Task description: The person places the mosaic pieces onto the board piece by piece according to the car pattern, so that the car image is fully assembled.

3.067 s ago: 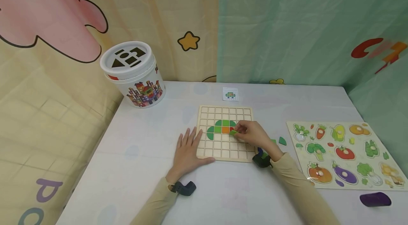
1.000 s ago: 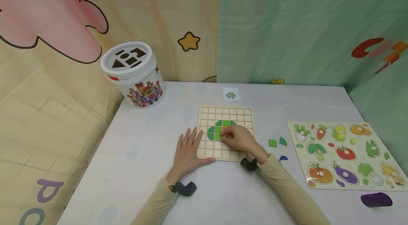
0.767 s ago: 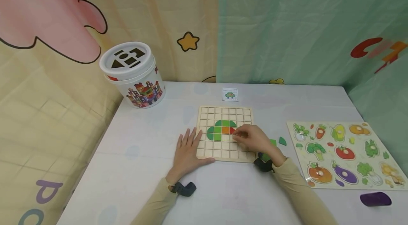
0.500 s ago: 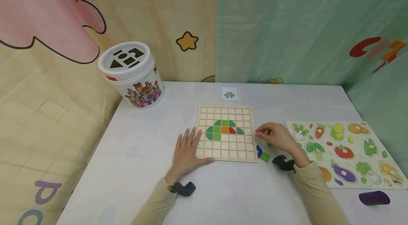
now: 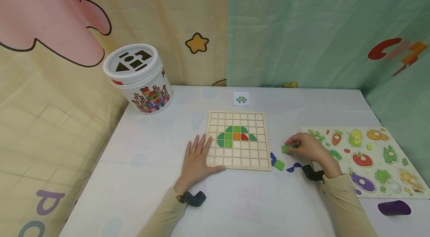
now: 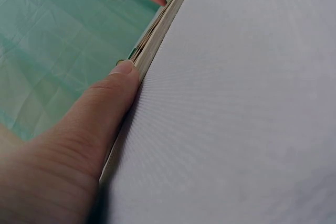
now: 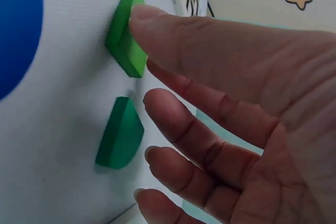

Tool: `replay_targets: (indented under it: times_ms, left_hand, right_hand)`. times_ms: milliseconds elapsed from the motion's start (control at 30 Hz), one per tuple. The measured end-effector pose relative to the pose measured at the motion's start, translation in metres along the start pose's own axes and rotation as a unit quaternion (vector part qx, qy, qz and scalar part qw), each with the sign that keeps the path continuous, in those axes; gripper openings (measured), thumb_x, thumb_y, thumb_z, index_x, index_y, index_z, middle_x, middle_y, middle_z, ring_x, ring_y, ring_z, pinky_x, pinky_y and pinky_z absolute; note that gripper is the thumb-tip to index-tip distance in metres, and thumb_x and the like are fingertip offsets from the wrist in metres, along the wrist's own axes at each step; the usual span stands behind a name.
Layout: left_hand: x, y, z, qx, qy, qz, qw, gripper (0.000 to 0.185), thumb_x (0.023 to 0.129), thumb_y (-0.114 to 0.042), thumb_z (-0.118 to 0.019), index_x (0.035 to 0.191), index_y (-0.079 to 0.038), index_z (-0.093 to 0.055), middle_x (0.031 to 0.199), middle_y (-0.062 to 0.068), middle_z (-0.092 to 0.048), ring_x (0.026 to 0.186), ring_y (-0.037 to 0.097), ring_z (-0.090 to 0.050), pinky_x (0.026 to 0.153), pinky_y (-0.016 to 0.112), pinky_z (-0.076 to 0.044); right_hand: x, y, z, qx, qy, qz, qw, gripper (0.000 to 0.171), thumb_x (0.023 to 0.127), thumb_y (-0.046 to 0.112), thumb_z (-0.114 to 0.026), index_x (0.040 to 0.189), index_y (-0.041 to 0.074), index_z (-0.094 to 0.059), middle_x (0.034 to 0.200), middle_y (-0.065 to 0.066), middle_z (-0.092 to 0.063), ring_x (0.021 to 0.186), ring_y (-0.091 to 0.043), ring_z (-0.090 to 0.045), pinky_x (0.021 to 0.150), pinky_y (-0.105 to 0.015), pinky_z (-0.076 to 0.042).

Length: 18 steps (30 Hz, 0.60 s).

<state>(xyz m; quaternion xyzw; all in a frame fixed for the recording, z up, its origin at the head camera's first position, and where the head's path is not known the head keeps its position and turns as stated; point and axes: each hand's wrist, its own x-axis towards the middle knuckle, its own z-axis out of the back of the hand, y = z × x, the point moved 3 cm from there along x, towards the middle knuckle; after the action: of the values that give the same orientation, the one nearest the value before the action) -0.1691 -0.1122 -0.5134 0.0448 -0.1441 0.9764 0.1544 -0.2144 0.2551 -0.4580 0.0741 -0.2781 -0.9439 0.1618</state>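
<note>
On the white table (image 5: 141,162), my left hand (image 5: 196,160) lies flat, steadying the wooden grid board (image 5: 237,140). Right of it, my right hand (image 5: 307,148) touches a green square tile (image 5: 286,149), fingers not yet closed. Next: pinch and lift cleanly.

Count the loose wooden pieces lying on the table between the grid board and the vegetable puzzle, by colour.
Light green square wooden pieces: 2
Darker green rounded wooden piece: 1
Blue wooden pieces: 2
Total: 5
</note>
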Motion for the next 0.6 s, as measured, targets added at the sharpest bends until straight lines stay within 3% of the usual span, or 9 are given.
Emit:
replay_targets:
  times_ms: [367, 600]
  left_hand:
    - [0.0012, 0.0002, -0.001, 0.008, 0.004, -0.001, 1.0, 0.112, 0.069, -0.081, -0.055, 0.152, -0.013, -0.022, 0.156, 0.011, -0.016, 0.143, 0.031, -0.005, 0.113, 0.048, 0.0]
    - [0.0003, -0.0002, 0.0, 0.004, -0.006, -0.003, 1.0, 0.112, 0.069, -0.08, -0.056, 0.152, -0.012, -0.023, 0.156, 0.012, -0.017, 0.143, 0.031, -0.007, 0.113, 0.049, -0.002]
  right_hand:
    - [0.0013, 0.0044, -0.0046, -0.014, 0.006, -0.011, 1.0, 0.017, 0.074, 0.011, -0.08, 0.086, 0.005, -0.07, 0.075, 0.002, -0.057, 0.066, -0.016, -0.046, 0.059, -0.032, -0.04]
    - [-0.0071, 0.0086, -0.0098, -0.014, -0.029, -0.03, 0.999, 0.017, 0.076, 0.012, -0.079, 0.083, 0.01, -0.063, 0.072, 0.002, -0.055, 0.063, -0.017, -0.046, 0.055, -0.031, -0.039]
